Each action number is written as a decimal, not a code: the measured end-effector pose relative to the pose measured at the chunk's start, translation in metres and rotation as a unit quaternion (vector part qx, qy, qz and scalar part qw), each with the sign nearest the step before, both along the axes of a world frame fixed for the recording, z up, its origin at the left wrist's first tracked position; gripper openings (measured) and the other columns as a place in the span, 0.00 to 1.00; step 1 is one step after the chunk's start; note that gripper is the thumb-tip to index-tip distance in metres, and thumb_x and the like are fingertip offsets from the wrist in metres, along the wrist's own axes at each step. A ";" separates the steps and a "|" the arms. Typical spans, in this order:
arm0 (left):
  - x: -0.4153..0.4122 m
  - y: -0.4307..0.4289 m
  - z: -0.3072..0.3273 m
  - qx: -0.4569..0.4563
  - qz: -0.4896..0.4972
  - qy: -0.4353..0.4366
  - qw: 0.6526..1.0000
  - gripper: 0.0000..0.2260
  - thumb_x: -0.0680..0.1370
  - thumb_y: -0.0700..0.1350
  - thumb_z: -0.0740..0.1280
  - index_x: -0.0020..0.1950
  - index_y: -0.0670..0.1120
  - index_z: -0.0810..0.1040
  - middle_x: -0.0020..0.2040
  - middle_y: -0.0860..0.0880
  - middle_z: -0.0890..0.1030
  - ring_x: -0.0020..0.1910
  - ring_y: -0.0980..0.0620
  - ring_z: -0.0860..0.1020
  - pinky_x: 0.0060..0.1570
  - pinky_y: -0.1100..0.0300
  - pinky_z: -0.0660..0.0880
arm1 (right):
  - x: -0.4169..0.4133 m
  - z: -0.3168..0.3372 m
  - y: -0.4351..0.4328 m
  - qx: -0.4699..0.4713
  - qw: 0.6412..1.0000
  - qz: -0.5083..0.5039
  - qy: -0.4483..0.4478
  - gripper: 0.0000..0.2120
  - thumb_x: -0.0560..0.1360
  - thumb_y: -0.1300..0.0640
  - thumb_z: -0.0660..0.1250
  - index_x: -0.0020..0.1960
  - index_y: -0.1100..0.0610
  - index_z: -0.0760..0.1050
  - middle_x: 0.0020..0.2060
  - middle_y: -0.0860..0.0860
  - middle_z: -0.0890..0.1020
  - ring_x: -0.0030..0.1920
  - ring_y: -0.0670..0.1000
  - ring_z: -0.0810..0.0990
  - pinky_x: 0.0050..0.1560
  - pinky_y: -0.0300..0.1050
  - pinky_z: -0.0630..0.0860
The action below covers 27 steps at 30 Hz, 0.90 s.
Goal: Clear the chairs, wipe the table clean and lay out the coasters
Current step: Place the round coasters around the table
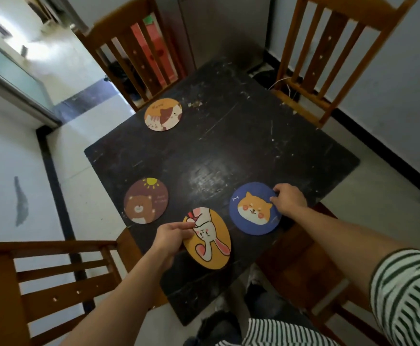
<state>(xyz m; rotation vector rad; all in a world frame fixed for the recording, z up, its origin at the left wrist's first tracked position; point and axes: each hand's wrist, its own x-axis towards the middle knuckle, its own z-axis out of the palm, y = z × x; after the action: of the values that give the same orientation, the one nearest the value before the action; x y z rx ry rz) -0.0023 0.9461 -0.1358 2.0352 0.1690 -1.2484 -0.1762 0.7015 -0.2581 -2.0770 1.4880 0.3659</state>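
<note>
- Dark, almost black square wooden table [228, 151], set corner-wise across the middle of the frame; its top is scratched and scuffed, with pale flecks and a dull sheen near the centre.
- Round orange-and-cream coaster [163, 114] printed with cats, flat near the table's upper-left edge.
- Round brown coaster [146, 201] with a bear and a sun, flat at the left edge.
- Round yellow coaster [212, 253] with a white rabbit, lower centre.
- Round blue coaster [253, 208] with an orange dog face, just right of the rabbit one, not touching it.

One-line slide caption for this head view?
Left hand pinches the rabbit coaster and right hand grips the dog coaster at the dark table, beside the bear coaster and cat coaster.
</note>
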 end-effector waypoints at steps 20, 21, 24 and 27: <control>-0.034 0.008 0.035 -0.114 -0.117 0.001 0.987 0.09 0.78 0.32 0.63 0.54 0.40 0.80 0.50 0.38 0.83 0.46 0.42 0.82 0.48 0.47 0.80 | -0.030 0.106 0.100 0.244 0.912 -0.212 -0.252 0.17 0.80 0.45 0.60 0.54 0.58 0.78 0.42 0.54 0.82 0.39 0.52 0.83 0.34 0.42 0.78; -0.039 0.010 0.037 -0.124 -0.120 0.001 0.985 0.09 0.78 0.31 0.62 0.54 0.39 0.79 0.50 0.38 0.83 0.45 0.43 0.82 0.46 0.48 0.80 | -0.039 0.113 0.109 0.242 0.907 -0.223 -0.263 0.17 0.80 0.45 0.60 0.52 0.57 0.78 0.39 0.53 0.81 0.36 0.51 0.81 0.32 0.41 0.76; -0.060 0.013 0.046 -0.141 -0.137 -0.001 0.980 0.10 0.78 0.31 0.62 0.54 0.40 0.79 0.48 0.39 0.83 0.43 0.43 0.82 0.45 0.49 0.81 | -0.070 0.127 0.127 0.227 0.903 -0.223 -0.290 0.13 0.79 0.47 0.64 0.50 0.57 0.79 0.37 0.52 0.80 0.34 0.49 0.78 0.31 0.41 0.74; -0.087 0.011 0.054 -0.145 -0.165 0.002 0.976 0.09 0.79 0.33 0.62 0.55 0.42 0.79 0.51 0.38 0.83 0.48 0.41 0.83 0.50 0.45 0.81 | -0.109 0.145 0.135 0.185 0.923 -0.195 -0.275 0.08 0.75 0.53 0.70 0.52 0.55 0.80 0.45 0.52 0.84 0.43 0.51 0.82 0.36 0.42 0.77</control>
<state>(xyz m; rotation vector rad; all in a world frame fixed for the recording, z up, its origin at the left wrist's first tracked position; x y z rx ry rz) -0.0894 0.9570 -0.0817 1.8524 -0.3450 -1.3853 -0.2851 0.8367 -0.1129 -1.3861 1.3126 -0.0888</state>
